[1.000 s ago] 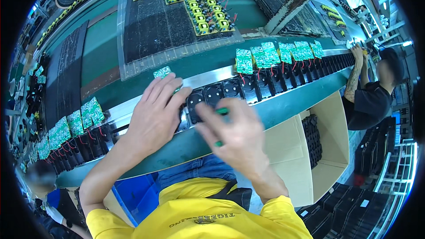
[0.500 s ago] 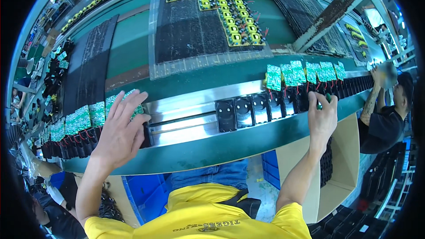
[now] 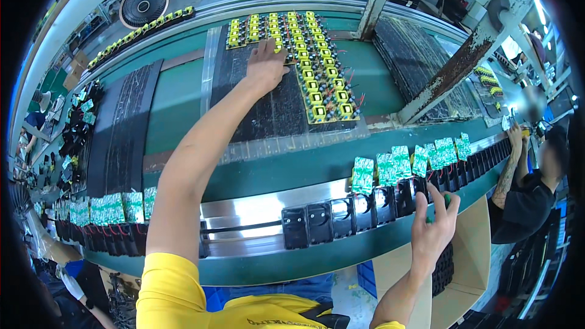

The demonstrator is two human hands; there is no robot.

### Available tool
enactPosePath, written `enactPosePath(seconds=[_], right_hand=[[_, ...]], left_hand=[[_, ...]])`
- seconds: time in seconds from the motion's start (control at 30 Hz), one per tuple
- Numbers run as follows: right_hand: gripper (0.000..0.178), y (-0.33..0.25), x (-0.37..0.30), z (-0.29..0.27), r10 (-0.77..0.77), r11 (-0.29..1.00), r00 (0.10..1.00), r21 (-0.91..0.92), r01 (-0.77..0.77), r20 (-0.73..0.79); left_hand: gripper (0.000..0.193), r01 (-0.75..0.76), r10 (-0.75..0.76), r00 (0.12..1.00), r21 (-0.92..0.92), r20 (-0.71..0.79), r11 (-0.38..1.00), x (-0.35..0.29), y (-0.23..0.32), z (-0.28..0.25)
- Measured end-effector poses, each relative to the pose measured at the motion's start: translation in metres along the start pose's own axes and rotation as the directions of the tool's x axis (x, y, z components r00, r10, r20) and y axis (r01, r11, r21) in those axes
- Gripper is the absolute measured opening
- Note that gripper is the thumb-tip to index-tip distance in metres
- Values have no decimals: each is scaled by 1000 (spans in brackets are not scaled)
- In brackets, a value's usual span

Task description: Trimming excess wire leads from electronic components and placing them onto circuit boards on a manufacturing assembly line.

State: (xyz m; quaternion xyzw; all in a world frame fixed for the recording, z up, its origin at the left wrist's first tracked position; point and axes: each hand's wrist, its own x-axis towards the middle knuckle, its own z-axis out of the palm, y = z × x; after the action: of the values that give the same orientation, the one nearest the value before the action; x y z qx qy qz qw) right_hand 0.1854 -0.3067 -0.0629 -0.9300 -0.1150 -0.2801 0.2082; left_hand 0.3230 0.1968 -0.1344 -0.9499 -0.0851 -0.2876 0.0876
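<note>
My left hand (image 3: pixel 266 68) reaches across the bench to the rows of circuit boards with yellow transformers (image 3: pixel 317 85). Its fingers lie over the near end of one row, with the thumb apart from them; I see no board clearly gripped. Low on the right, my right hand (image 3: pixel 434 231) hovers by the line of black plastic cases (image 3: pixel 320 222). Its thumb and index finger are spread, while the other fingers curl round a small green thing (image 3: pixel 448 198), mostly hidden. Green boards (image 3: pixel 363 175) with red wires stand along the cases behind that hand.
A metal rail (image 3: pixel 244 210) runs along the bench's front. More green boards in cases (image 3: pixel 106 209) stand at the left. A rusty post (image 3: pixel 448 76) rises at the right. Below is a cardboard box (image 3: pixel 469 268). A co-worker (image 3: pixel 530 189) works at the far right.
My left hand has left the green boards at the left and stretched forward to the yellow-topped boards. My right hand stays by the cases with the green thing. The view has tilted up.
</note>
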Motion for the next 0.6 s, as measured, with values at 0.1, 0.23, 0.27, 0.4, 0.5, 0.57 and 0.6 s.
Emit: enactPosePath(seconds=[0.1, 0.23, 0.27, 0.4, 0.5, 0.57, 0.6], right_hand=[[23, 5, -5, -5, -23, 998, 1000, 61, 22, 5], [31, -8, -4, -19, -77, 978, 996, 199, 66, 46], [34, -19, -4, -26, -95, 964, 992, 256, 71, 83], [50, -59, -5, -42, -217, 876, 957, 470, 105, 191], [54, -95, -7, -28, -328, 734, 916, 673, 93, 230], [56, -119, -3, -24, -437, 625, 863, 776, 89, 253], [56, -125, -4, -22, -447, 618, 860, 780, 97, 247]], left_hand=[[34, 18, -7, 992, -84, 127, 996, 17, 0, 10], [36, 114, 16, 904, -279, 426, 954, 11, -18, -14], [36, 113, 15, 905, -274, 425, 955, 4, -21, -32], [53, 323, 206, 876, -849, 435, 419, -50, -6, -116], [75, 454, 323, 818, -879, 476, 147, -92, 37, -227], [98, 411, 423, 806, -906, 414, 103, -124, 57, -276], [98, 407, 413, 812, -907, 412, 106, -137, 62, -295]])
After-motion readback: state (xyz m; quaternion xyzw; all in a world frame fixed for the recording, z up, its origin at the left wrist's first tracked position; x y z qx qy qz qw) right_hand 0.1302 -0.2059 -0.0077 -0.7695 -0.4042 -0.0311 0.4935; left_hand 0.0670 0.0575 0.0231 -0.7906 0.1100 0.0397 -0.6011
